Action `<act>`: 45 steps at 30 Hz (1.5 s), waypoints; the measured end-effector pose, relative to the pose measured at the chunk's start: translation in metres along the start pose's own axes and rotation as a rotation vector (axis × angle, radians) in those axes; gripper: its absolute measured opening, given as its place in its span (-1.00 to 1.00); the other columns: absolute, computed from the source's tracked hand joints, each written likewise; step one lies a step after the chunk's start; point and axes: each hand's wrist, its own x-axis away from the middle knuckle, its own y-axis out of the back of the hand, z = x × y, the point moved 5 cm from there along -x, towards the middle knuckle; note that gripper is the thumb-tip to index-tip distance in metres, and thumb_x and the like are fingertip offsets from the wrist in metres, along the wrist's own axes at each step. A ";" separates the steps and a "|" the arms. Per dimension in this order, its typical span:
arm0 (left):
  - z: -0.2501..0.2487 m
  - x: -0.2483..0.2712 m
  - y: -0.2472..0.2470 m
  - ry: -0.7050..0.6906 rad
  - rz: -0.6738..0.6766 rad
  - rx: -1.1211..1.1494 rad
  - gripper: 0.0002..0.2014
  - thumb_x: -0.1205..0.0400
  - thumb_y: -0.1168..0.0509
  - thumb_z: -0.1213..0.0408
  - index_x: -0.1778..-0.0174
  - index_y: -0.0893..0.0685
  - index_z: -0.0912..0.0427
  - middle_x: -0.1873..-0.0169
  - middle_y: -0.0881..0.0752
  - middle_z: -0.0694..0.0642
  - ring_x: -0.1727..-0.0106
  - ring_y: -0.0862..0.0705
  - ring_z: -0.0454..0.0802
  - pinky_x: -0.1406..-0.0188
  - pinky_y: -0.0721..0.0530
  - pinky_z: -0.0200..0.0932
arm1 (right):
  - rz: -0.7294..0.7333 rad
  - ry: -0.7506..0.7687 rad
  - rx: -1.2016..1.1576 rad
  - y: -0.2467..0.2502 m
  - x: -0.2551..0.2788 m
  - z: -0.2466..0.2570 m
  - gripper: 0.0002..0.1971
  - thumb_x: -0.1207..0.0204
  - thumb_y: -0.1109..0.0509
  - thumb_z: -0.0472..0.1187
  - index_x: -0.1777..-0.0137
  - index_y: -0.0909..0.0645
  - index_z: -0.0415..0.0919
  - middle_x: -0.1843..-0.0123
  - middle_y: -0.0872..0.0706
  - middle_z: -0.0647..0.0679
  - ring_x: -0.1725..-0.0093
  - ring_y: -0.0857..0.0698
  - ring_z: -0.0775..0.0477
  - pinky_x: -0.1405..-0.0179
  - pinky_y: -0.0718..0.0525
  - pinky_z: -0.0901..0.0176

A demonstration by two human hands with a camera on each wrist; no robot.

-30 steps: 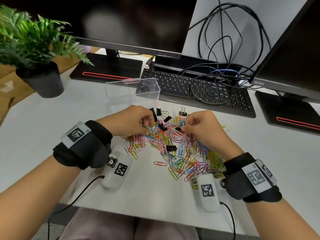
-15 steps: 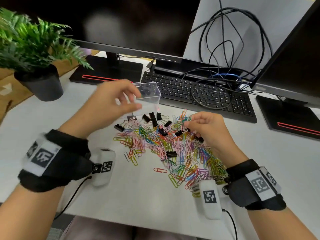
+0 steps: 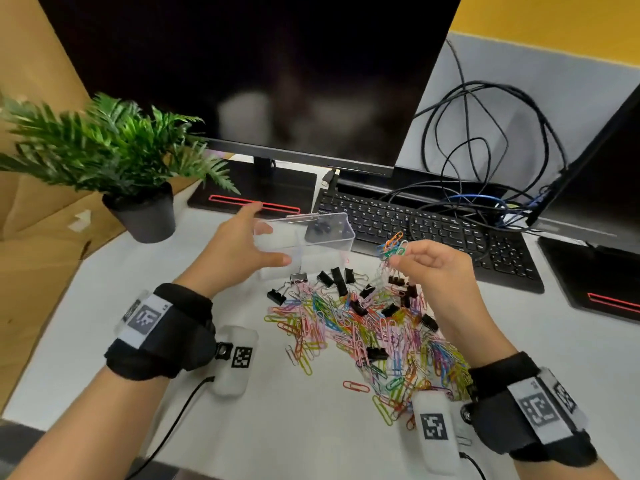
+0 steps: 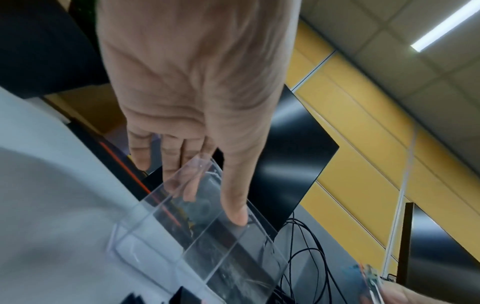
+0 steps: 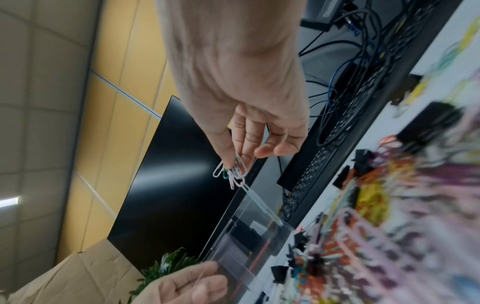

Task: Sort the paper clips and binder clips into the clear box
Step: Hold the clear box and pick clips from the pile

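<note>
A clear box (image 3: 322,258) stands on the white desk behind the pile, with a few dark binder clips (image 3: 323,230) in its right compartment. My left hand (image 3: 270,233) grips the box's left end, thumb on the near wall and fingers over the far rim; the left wrist view shows the same hold on the box (image 4: 207,236). My right hand (image 3: 398,256) is raised just right of the box and pinches a bunch of coloured paper clips (image 3: 393,244), which hang from the fingertips (image 5: 231,162). A mixed pile of paper clips (image 3: 363,327) and black binder clips (image 3: 341,284) lies below both hands.
A keyboard (image 3: 433,226) with tangled cables (image 3: 485,168) lies right behind the box. Monitor stands sit at the back left (image 3: 256,199) and at the right (image 3: 595,282). A potted plant (image 3: 142,216) stands left of the box. The desk's front edge is near my wrists.
My left hand left the pile, reached to the box and now grips it. My right hand lifted a bunch of paper clips off the pile toward the box.
</note>
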 end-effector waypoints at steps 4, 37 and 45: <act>0.004 -0.002 0.002 -0.088 0.001 0.012 -0.49 -0.35 -0.62 0.10 -0.19 -0.65 0.05 0.02 -0.76 -0.07 -0.12 -0.68 -0.05 -0.20 -0.58 -0.15 | 0.024 0.027 -0.006 -0.019 -0.011 0.017 -0.84 -0.37 -0.57 -0.32 0.33 -0.68 -0.09 0.33 -0.79 -0.11 0.30 -0.72 0.10 0.16 -0.51 0.23; -0.002 -0.001 0.004 -0.101 0.030 0.018 -0.58 -0.38 -0.61 0.18 -0.10 -0.67 0.12 0.03 -0.75 0.00 -0.08 -0.66 -0.05 0.08 -0.50 -0.41 | 0.007 0.190 0.259 -0.047 -0.036 0.023 -0.79 -0.41 -0.47 -0.47 0.02 -0.78 -0.23 0.09 -0.78 0.07 0.34 -0.55 0.34 0.20 -0.61 0.44; 0.000 -0.004 0.004 -0.113 0.027 0.000 -0.59 -0.36 -0.62 0.16 -0.07 -0.69 0.11 0.05 -0.76 0.00 -0.05 -0.69 -0.03 -0.09 -0.58 -0.13 | -0.007 -0.109 0.606 0.063 -0.010 -0.002 -0.68 -0.40 -0.50 -0.48 -0.12 -0.70 -0.19 -0.09 -0.67 -0.11 0.14 -0.57 0.00 0.32 -0.55 0.17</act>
